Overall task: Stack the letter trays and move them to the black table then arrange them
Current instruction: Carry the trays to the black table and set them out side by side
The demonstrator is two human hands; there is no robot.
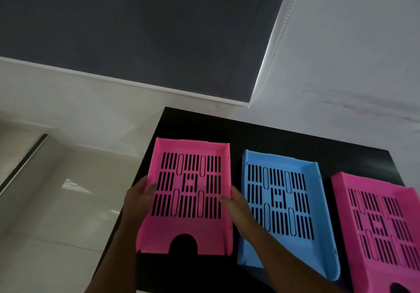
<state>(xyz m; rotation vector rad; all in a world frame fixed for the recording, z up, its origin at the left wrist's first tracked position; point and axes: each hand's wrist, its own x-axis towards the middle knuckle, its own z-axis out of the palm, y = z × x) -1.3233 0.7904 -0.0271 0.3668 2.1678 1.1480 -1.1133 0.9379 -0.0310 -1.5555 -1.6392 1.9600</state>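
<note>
Three slotted letter trays lie side by side on the black table [268, 133]. On the left is a pink tray [188, 231], in the middle a blue tray [281, 204], and at the right a second pink tray [381, 222], cut off by the frame edge. My left hand [138, 196] grips the left wall of the left pink tray. My right hand [236, 202] grips its right wall, in the gap beside the blue tray. That tray sits at the table's left edge.
A pale tiled floor [56, 202] lies left of the table. A white wall [341, 54] rises behind it, with a dark grey panel [136, 31] at upper left. The table's left edge runs close beside my left hand.
</note>
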